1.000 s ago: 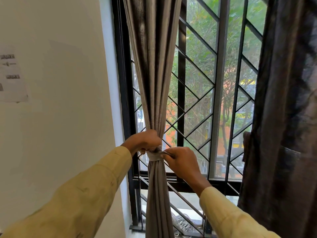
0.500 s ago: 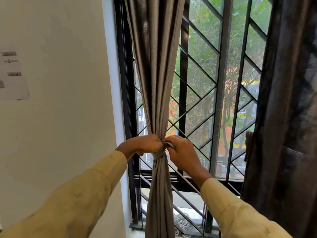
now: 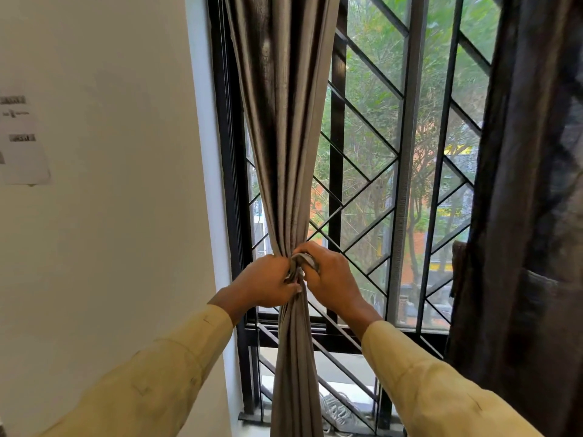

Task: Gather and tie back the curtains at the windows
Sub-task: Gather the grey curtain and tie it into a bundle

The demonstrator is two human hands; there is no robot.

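Our left hand (image 3: 268, 282) clamps the cinched waist, our right hand (image 3: 331, 279) pinches the tie-back band (image 3: 304, 260) — they have drawn together over the last second, so the knot looks nearly tight. The grey curtain (image 3: 284, 121) hangs gathered by the window frame (image 3: 227, 152).

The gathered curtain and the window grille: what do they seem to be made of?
Curtain: likely a woven fabric, grey-brown with a faint sheen; it falls in soft pleats and cinches to a narrow bunch. Window grille: probably metal painted black; thin, straight, rigid bars with a dull gloss.
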